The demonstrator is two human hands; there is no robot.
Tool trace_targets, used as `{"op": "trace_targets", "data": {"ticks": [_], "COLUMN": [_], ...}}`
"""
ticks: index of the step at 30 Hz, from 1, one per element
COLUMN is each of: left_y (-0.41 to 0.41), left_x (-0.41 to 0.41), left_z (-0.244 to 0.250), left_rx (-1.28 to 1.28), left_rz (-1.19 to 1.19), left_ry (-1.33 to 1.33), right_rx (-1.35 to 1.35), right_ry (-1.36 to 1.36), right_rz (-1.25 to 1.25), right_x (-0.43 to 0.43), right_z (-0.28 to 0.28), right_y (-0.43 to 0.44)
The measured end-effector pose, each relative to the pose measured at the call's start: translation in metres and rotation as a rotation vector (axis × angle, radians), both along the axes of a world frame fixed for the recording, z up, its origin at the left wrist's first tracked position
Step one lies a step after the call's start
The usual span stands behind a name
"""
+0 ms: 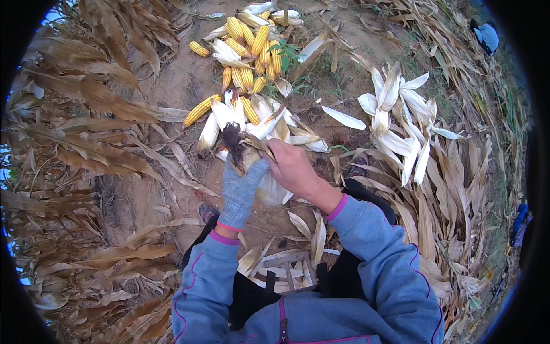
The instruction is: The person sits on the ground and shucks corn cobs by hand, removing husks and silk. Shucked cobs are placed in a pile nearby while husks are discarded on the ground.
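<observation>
In a grey knitted glove, my left hand (pixel 242 189) is closed around an ear of corn (pixel 252 155) that is partly in its husk. Dark dried silk (pixel 233 139) sticks out from the ear's far end. My ungloved right hand (pixel 295 167) pinches a strip of brown husk (pixel 261 145) at the ear's side. Pale husk hangs below the right hand; the kernels of this ear are hidden. Just beyond lie ears with white husk (pixel 209 133) around them and a bare yellow cob (pixel 202 111).
Farther out is a heap of husked yellow corn (pixel 259 41). Loose white husks (pixel 404 116) lie at right. Dry corn stalks and leaves (pixel 86 99) cover the left side. Between my legs is a low stool frame (pixel 288 268). Something blue (pixel 487 36) shows at the upper right rim.
</observation>
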State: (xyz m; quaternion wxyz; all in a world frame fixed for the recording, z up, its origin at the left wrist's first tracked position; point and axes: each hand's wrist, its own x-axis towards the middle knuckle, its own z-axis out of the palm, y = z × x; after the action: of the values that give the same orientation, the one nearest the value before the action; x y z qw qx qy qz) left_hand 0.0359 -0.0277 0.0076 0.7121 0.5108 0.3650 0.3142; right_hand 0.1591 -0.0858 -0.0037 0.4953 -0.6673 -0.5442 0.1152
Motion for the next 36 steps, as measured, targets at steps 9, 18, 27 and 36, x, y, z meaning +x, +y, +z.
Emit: {"op": "trace_targets", "data": {"ticks": [9,18,27,36], "left_y": [-0.007,-0.008,0.004,0.025], "left_x": [0.002,-0.001,-0.002,-0.001], "left_z": [0.004,0.003,0.008,0.001], "left_rx": [0.118,0.279,-0.033,-0.413], "left_rz": [0.044,-0.046,0.152,0.179], "left_ry": [0.024,0.177,-0.143,-0.417], "right_rx": [-0.130,-0.198,0.011,-0.035], "right_ry": [0.147,0.150,1.283,1.383], "right_rz": [-0.045,-0.007,0.046,0.074], "right_x": [0.000,0.003,-0.009,-0.023], "right_z": [0.000,-0.002,-0.032,0.007], "right_y": [0.006,0.007,0.022,0.013]}}
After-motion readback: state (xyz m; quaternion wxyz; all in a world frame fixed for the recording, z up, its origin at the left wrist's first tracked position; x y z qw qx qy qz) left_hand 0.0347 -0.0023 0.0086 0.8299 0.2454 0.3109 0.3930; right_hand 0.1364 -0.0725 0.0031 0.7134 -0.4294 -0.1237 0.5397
